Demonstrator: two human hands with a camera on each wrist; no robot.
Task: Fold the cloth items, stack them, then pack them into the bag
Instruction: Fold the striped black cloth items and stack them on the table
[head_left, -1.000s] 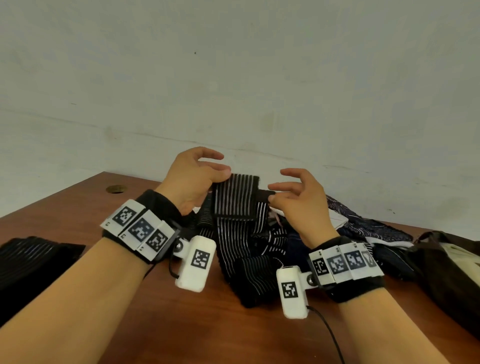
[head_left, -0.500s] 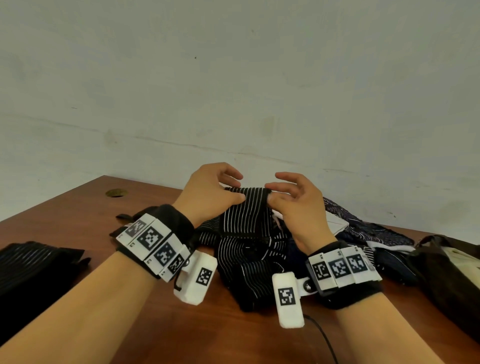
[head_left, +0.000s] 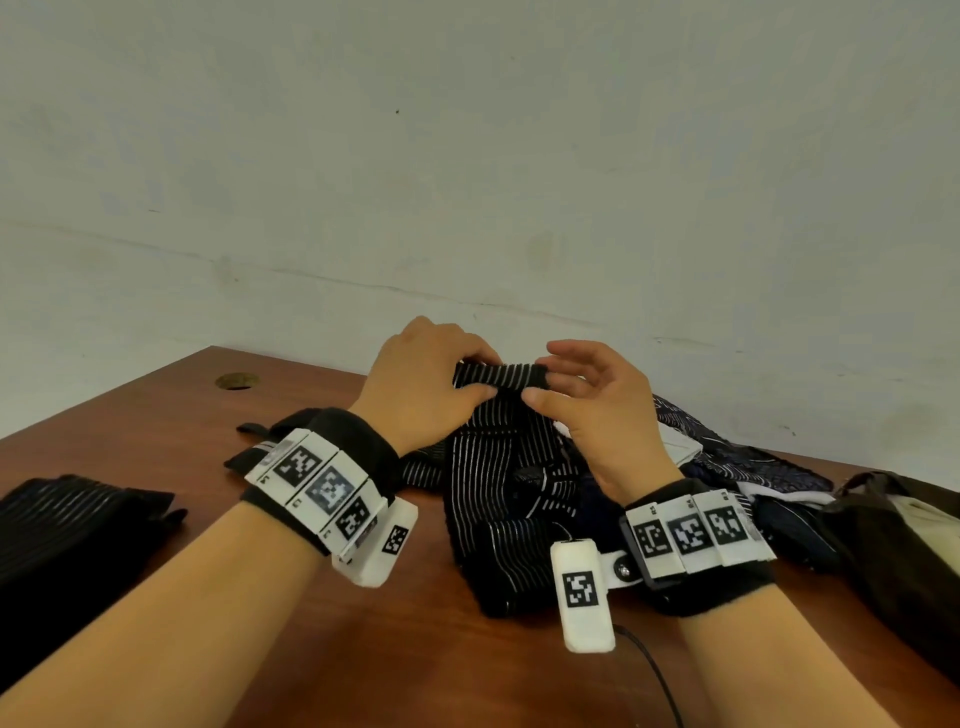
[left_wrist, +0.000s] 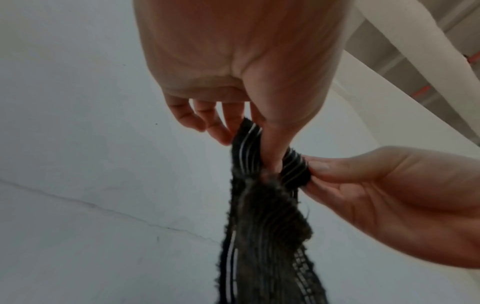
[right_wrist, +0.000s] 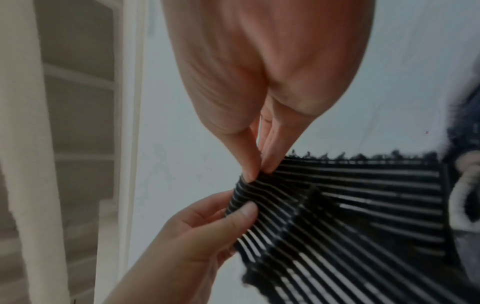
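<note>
A black cloth with thin white stripes (head_left: 496, 467) hangs from both hands down onto the brown table (head_left: 363, 649). My left hand (head_left: 475, 382) pinches the left end of its bunched top edge (head_left: 498, 375), and my right hand (head_left: 540, 387) pinches the right end. In the left wrist view, thumb and fingers of my left hand (left_wrist: 255, 145) grip the striped cloth (left_wrist: 262, 226), with the right hand's fingers (left_wrist: 337, 170) pinching beside them. In the right wrist view, my right hand (right_wrist: 259, 171) pinches a corner of the cloth (right_wrist: 350, 205). A dark bag (head_left: 904, 551) lies at the right.
A folded black striped cloth (head_left: 67, 530) lies at the table's left edge. Dark navy patterned cloths (head_left: 727, 452) are heaped behind my right wrist, next to the bag. A round cable hole (head_left: 236, 381) sits at the far left corner. A white wall rises behind the table.
Both hands have drawn closer together and taken hold of the striped cloth's top edge, which now shows as a narrow bunched band between them instead of a wide flap.
</note>
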